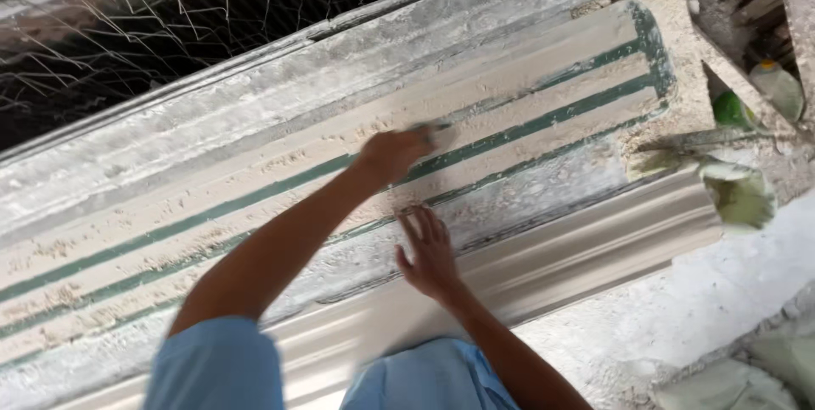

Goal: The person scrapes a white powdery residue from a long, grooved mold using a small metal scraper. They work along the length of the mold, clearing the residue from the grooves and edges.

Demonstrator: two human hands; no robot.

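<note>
A long mould (pixel 526 113) with green ridges and a crust of pale plaster crumbs runs diagonally across the view. My left hand (pixel 392 155) reaches over it, closed on a small flat tool (pixel 433 128) whose tip rests on the mould's surface; the tool is blurred. My right hand (pixel 429 253) lies flat with fingers spread on the mould's near edge, holding nothing. Both my arms wear light blue short sleeves.
A smooth white cornice moulding (pixel 594 244) lies alongside the mould's near side. Wire mesh (pixel 170 28) covers a dark area at the top left. A green bottle (pixel 730 109) and a pale bottle (pixel 777 87) sit at the right. Plaster-dusted floor and bags (pixel 730 384) fill the lower right.
</note>
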